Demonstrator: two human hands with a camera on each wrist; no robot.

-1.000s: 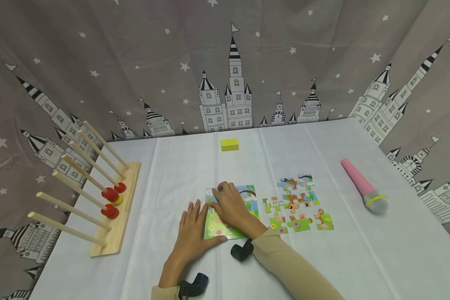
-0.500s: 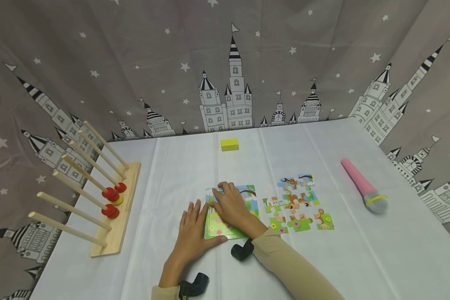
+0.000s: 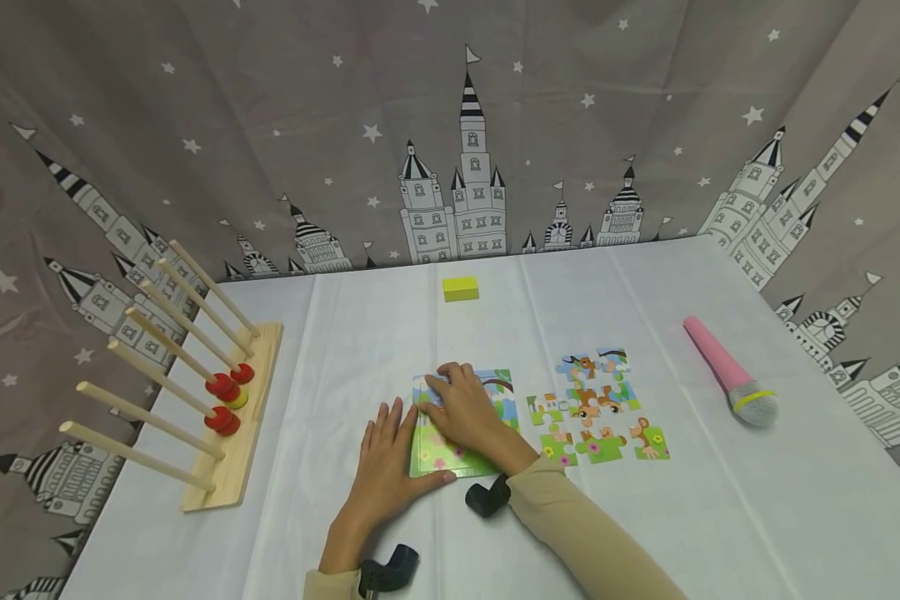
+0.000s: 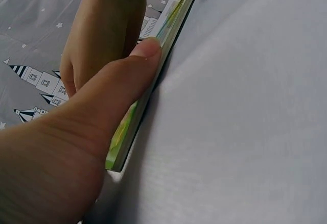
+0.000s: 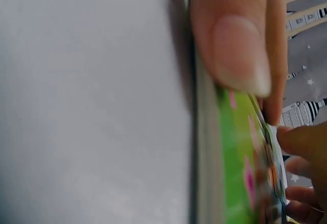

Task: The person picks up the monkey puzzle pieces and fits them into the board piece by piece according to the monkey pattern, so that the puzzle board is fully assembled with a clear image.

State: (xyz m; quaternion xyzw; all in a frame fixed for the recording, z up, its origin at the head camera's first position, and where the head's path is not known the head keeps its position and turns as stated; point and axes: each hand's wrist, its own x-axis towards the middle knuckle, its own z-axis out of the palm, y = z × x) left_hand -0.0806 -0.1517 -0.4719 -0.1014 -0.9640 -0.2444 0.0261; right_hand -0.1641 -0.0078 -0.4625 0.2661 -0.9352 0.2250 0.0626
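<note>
Left hand point(image 3: 385, 467), head view: flat on the white cloth point(image 3: 345, 333), fingers straight along the left edge of the puzzle board point(image 3: 450, 454), thumb against its near edge. Right hand point(image 3: 465, 408): laid on the board, fingertips curled and pressing at its far left corner. Same pose as a second ago; nothing shifted, so seemingly steadying or seating a piece. Loose puzzle pieces point(image 3: 596, 408) just right of the board: thin, glossy, knobbed card. Beyond: pink microphone point(image 3: 727, 371), yellow block point(image 3: 461, 288), wooden peg rack point(image 3: 195, 392).

Left wrist view: thumb point(image 4: 138, 63) pressed to the board's point(image 4: 153, 86) stiff layered edge.

Right wrist view: blurred thumb point(image 5: 235, 45) on the green board point(image 5: 240, 178).
</note>
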